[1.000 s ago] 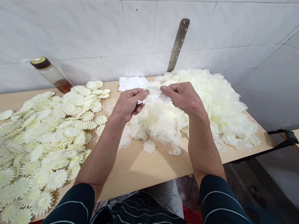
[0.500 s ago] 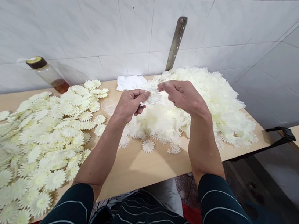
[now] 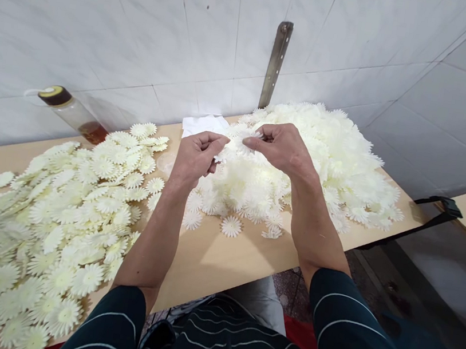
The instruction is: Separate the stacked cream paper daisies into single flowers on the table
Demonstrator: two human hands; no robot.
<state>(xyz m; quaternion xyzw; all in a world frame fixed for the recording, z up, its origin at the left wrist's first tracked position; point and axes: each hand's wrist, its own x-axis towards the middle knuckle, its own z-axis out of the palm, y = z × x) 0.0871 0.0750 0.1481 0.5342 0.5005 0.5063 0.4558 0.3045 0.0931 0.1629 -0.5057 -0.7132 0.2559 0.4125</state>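
Observation:
My left hand (image 3: 197, 157) is closed in a pinch on a white artificial flower layer (image 3: 220, 158), of which only some petals show past the fingertips. A short way to its right, my right hand (image 3: 281, 146) pinches another pale flower layer (image 3: 247, 149) between thumb and fingers. Both hands are above the front of a large heap of loose cream flower layers (image 3: 332, 148). How many layers sit in each grip is hidden.
A second pile of cream flowers (image 3: 76, 210) covers the left of the wooden table (image 3: 202, 268). Behind it stands a bottle (image 3: 74, 114) of brown liquid. White paper (image 3: 200, 125) lies near the tiled wall, beside a metal bracket (image 3: 276, 65). Single flowers (image 3: 231, 227) lie near the front.
My right hand has come down and slightly left, and its fingers now pinch a flower layer. My left hand has shifted a little left, apart from the layer on the right.

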